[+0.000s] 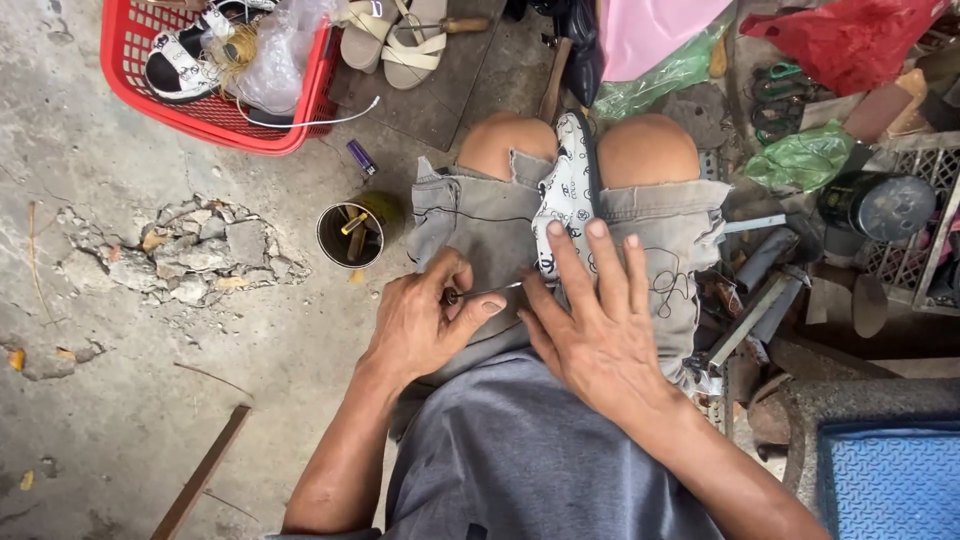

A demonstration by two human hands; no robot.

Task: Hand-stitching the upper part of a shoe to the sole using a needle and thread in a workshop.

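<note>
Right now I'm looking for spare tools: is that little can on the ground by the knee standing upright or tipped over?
Upright. The can stands on the concrete floor with its round mouth facing up, and sticks lean inside it.

Even, soft daylight across the frame, no hard shadows cast, faint shade gathered under the knees at centre, mild glare seen on clear plastic at upper left, focus held sharp throughout, slight wide-angle bending noticed towards the edges
</note>
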